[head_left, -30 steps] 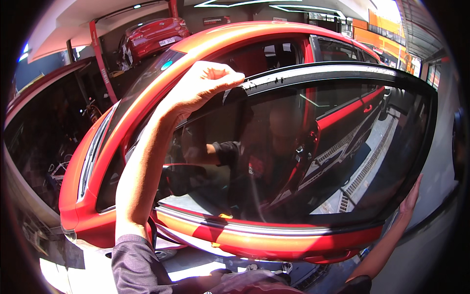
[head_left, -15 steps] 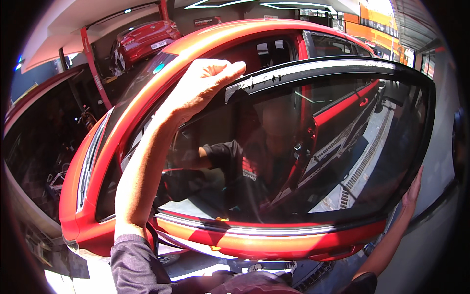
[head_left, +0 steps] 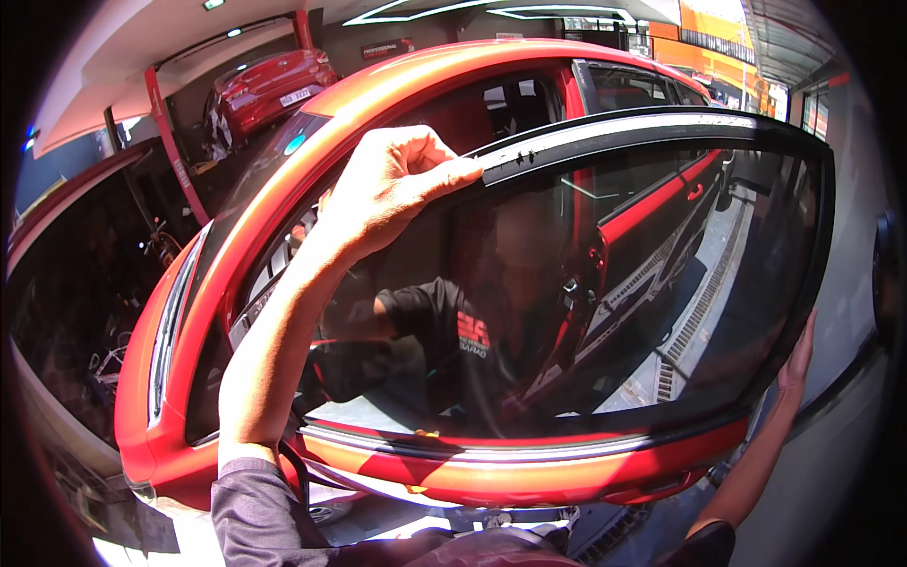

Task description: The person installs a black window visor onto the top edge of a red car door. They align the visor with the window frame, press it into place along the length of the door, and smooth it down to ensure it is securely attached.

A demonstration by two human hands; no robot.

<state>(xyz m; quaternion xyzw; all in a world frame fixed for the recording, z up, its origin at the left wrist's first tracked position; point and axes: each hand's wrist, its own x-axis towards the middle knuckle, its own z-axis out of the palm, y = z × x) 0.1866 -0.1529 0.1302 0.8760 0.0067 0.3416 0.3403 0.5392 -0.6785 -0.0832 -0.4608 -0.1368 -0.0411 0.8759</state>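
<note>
A red car door [head_left: 557,468] stands open in front of me, with dark tinted glass [head_left: 539,312] inside a black window frame. My left hand [head_left: 402,180] is closed at the upper front part of this frame, thumb and bent fingers pinching the black window trim [head_left: 605,137]. The trim carries a bright reflection and a few ragged black marks just beyond my thumb. Low on the frame's rear edge, my right hand [head_left: 798,359] holds the door, its fingers lying up along the edge and partly hidden. My own reflection shows in the glass.
Behind the door stands the red car body [head_left: 425,71], its windshield to the left. Another red car [head_left: 269,90] is farther back beside a red lift post [head_left: 175,142]. A pale wall [head_left: 855,236] runs close by on the right.
My left hand has come down slightly from above the frame, and its thumb now lies over the end of the trim. The view has shifted a little; my right hand stays at the rear edge.
</note>
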